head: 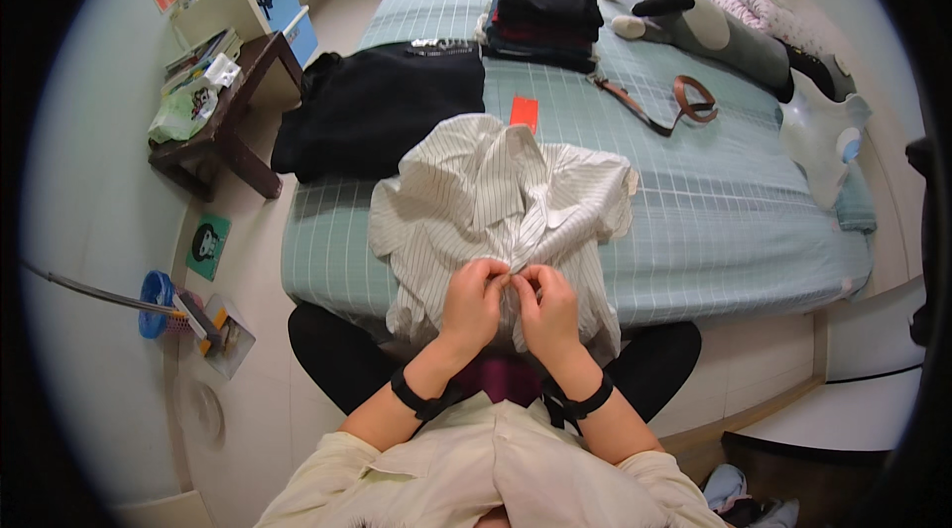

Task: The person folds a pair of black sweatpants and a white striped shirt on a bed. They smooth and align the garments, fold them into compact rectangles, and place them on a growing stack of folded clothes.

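A white shirt with thin dark stripes (454,178) lies rumpled over the near edge of the bed. My left hand (476,301) and my right hand (547,305) meet at its front, each pinching the fabric between thumb and fingers, with the fingertips nearly touching. Whether a button is between them is too small to tell. Just beyond the shirt's collar lies a red card (524,113). A black garment (387,108) is spread out flat behind the shirt to the left. Farther back stands a stack of folded dark clothes (547,18).
On the right of the bed (714,245) lie a brown leather belt (695,100), a long grey plush toy (714,30) and a crumpled, pale translucent item (818,134). A dark wooden stool (245,134) with books and a bag stands left, above a dustpan (230,338) on the floor.
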A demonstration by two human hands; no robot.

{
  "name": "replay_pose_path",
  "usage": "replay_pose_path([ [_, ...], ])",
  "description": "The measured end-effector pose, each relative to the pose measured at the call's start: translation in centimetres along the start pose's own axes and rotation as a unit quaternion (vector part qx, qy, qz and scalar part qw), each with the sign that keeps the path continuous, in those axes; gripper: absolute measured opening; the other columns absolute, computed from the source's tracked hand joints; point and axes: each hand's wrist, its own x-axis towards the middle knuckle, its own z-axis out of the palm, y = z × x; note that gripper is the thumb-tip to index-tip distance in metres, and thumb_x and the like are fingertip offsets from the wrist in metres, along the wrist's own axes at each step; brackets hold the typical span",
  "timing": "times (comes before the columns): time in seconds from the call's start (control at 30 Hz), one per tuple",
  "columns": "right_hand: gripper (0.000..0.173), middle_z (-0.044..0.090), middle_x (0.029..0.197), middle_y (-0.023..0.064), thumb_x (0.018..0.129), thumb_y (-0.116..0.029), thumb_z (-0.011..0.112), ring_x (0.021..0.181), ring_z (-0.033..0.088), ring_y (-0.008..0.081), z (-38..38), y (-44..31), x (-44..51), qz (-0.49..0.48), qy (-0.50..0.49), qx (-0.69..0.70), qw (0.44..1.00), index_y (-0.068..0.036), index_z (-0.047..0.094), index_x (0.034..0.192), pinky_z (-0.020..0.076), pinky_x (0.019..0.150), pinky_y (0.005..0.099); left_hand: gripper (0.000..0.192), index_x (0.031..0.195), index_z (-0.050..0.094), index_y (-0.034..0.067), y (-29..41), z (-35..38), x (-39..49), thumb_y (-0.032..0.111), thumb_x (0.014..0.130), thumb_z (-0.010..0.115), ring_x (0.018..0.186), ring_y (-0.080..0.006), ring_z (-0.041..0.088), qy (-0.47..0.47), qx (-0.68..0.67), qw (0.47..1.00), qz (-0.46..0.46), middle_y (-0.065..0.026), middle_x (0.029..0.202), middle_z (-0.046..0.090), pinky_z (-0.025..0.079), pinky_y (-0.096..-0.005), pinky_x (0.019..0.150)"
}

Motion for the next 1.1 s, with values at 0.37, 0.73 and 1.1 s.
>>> replay_pose_path([
  [0.37, 0.013, 0.060, 0.091, 0.0160, 0.098, -0.015, 0.059, 0.089, 0.057, 0.0390, 0.3, -0.1, 0.8, -0.047, -0.011, -0.074, 0.996, -0.003, 0.056, 0.094, 0.0468, 0.076, 0.0478, 0.015, 0.092, 0.071, -0.001, 0.4, -0.5, 0.8, 0.014, 0.090, 0.070, 0.073, -0.0280, 0.066, -0.021, -0.034, 0.996, -0.075, -0.0147, 0.084, 0.069, 0.051, -0.0374, 0.067],
  [0.73, 0.015, 0.062, 0.085, 0.0151, 0.099, -0.014, 0.058, 0.082, 0.060, 0.0304, 0.7, 2.2, 1.3, 0.091, -0.072, 0.104, 0.988, 0.001, 0.056, 0.097, 0.0477, 0.072, 0.0416, 0.014, 0.097, 0.066, -0.003, -0.5, -0.3, 1.0, 0.010, 0.091, 0.070, 0.065, -0.0067, 0.052, -0.050, -0.033, 0.996, -0.066, -0.0006, 0.076, 0.061, 0.044, -0.0254, 0.059],
  [1.1, 0.018, 0.055, 0.069, 0.0043, 0.101, -0.016, 0.058, 0.062, 0.053, 0.0148, -0.2, 1.0, 2.2, 0.220, -0.141, 0.224, 0.939, 0.001, 0.057, 0.095, 0.0450, 0.057, 0.0330, 0.010, 0.103, 0.065, -0.001, -2.8, -1.4, 1.9, 0.008, 0.097, 0.065, 0.081, -0.0065, 0.058, -0.144, -0.276, 0.934, -0.177, -0.0014, 0.090, 0.066, 0.047, -0.0238, 0.070],
])
